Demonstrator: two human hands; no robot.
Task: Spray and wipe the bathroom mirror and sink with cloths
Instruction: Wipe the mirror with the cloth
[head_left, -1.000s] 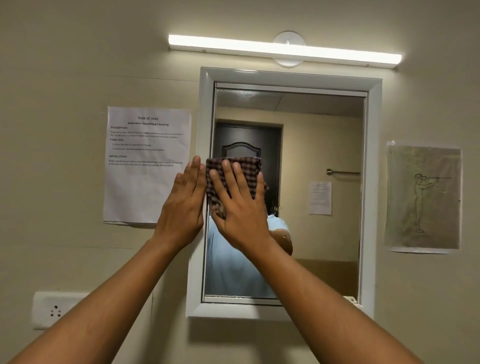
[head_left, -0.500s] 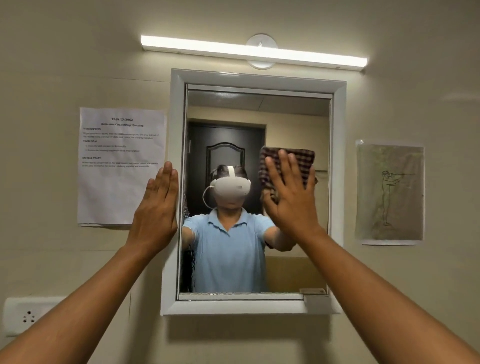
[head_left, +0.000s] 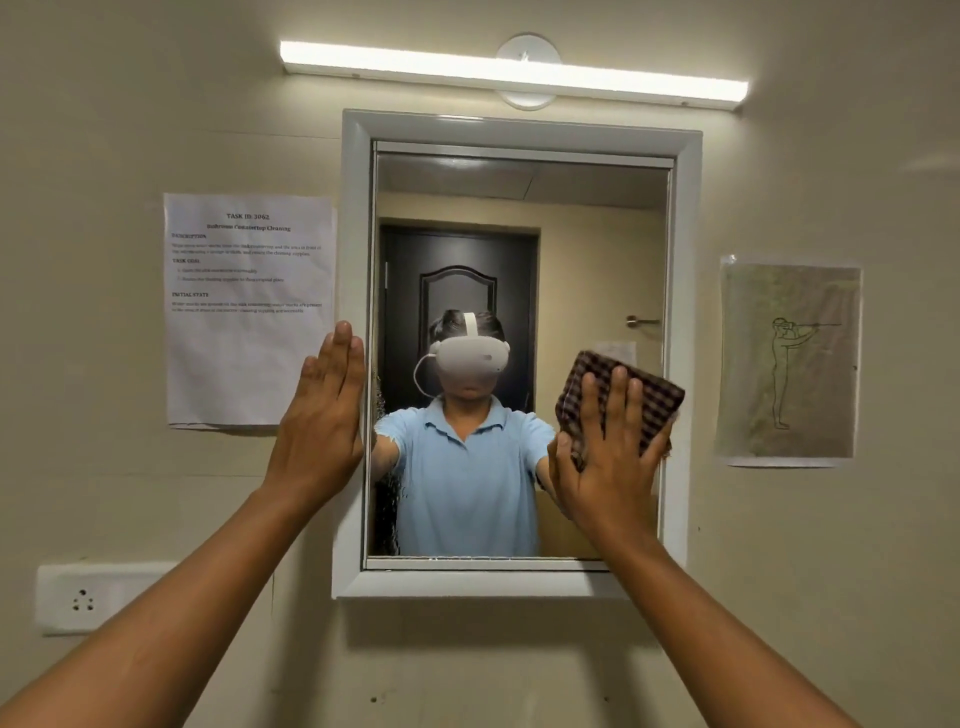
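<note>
We see beige wall (head_left: 519, 670) as carrier of all things. Mirror (head_left: 597, 249) in white frame (head_left: 467, 584) fixed at its middle. Lamp (head_left: 511, 71) mounted above frame, lit. Printed sheet (head_left: 249, 312) stuck on wall left of frame, its right edge just beside frame. Drawing (head_left: 788, 361) of standing figure stuck on wall right of frame, apart from it. White socket (head_left: 83, 598) on wall at lower left, below sheet. Left hand (head_left: 322, 415) rests flat against left side of frame.
</note>
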